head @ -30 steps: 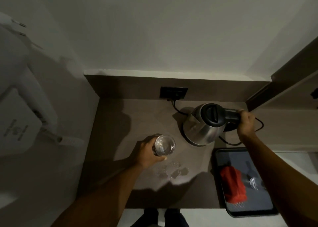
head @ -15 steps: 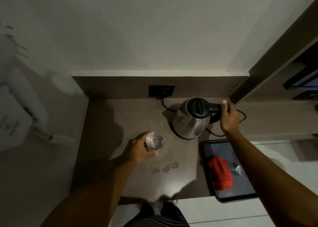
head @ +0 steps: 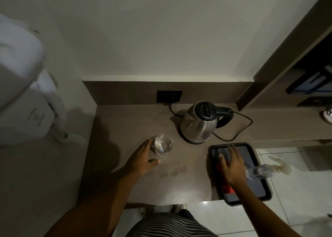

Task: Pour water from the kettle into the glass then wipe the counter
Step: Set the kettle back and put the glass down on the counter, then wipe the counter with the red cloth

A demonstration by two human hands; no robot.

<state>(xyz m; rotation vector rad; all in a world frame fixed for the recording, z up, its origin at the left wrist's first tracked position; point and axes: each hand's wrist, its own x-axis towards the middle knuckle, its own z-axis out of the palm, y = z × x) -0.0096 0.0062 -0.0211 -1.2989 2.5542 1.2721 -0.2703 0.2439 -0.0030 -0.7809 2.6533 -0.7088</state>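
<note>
Red cloth (head: pixel 226 188) lies lengthwise directly under the right hand (head: pixel 231 166), fingers spread, lower right; left hand (head: pixel 142 160) loosely open beside the glass (head: pixel 163 145).

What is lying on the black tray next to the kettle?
On the black tray lie a red cloth, mostly covered by the right hand, and a clear glass object near its right rim. What the hand hides cannot be seen.

Dim rm: plain wall (head: pixel 161 30), black outlet (head: pixel 169 96), glossy tile floor (head: pixel 296 209).
</note>
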